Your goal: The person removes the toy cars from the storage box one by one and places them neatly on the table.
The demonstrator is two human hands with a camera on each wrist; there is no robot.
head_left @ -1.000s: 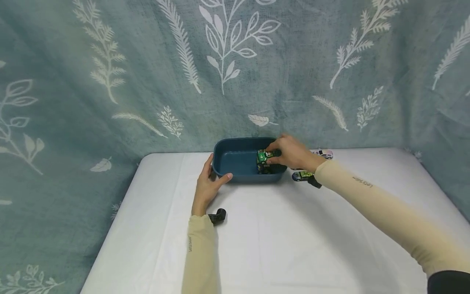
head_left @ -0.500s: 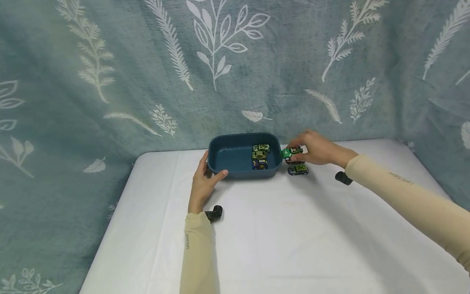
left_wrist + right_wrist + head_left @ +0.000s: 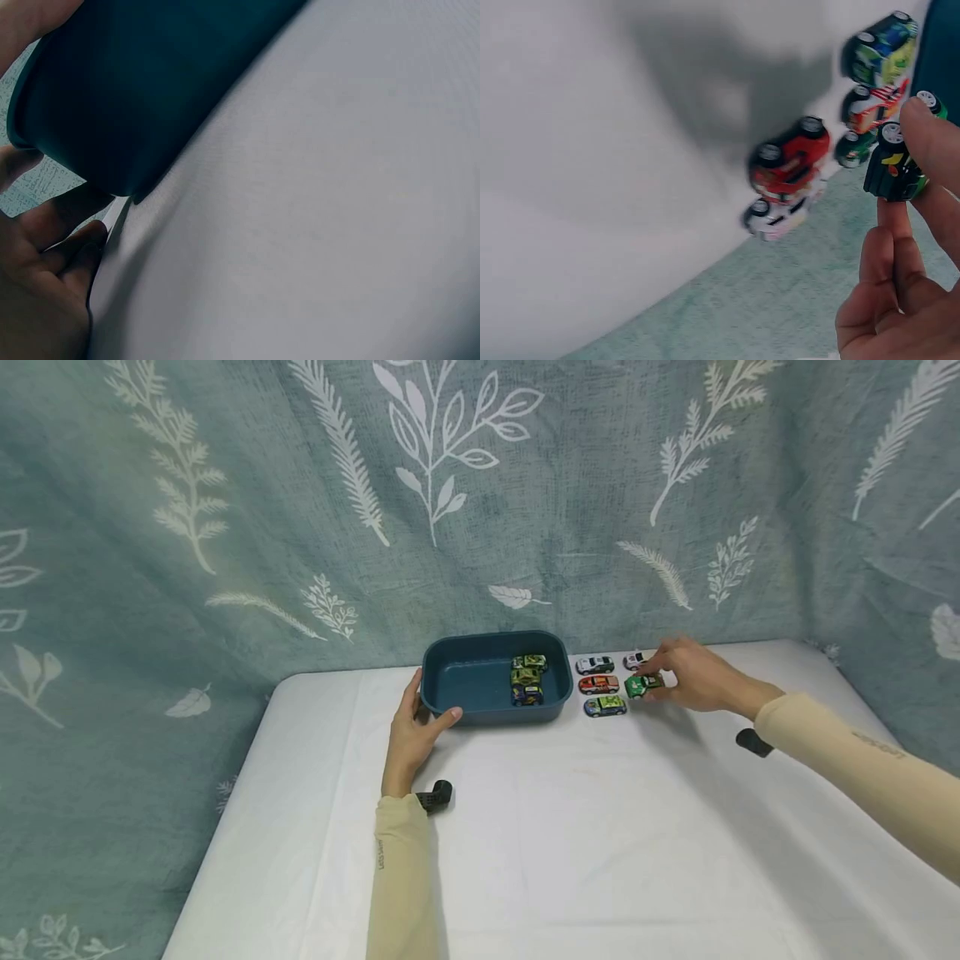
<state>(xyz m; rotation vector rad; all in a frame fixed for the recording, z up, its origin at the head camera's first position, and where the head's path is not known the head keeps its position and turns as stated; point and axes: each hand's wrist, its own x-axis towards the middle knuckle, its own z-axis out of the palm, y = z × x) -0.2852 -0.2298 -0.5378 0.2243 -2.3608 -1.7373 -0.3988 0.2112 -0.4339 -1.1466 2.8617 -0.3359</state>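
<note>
Presently, I log: left hand holding tub; right hand pinching green car; likely setting-out step, next needing gentle lowering.

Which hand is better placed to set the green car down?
Probably the right hand: it pinches the green car near the orange car; the left hand holds the blue tray at its far end.

The table wears a white cloth, faintly creased, and its far left corner is rounded. A blue tray stands upright near the far edge. Just right of it, from far to near, come a white car, an orange car and a yellow-green car. Farther right are a pale car and, on its near side, a red car.
</note>
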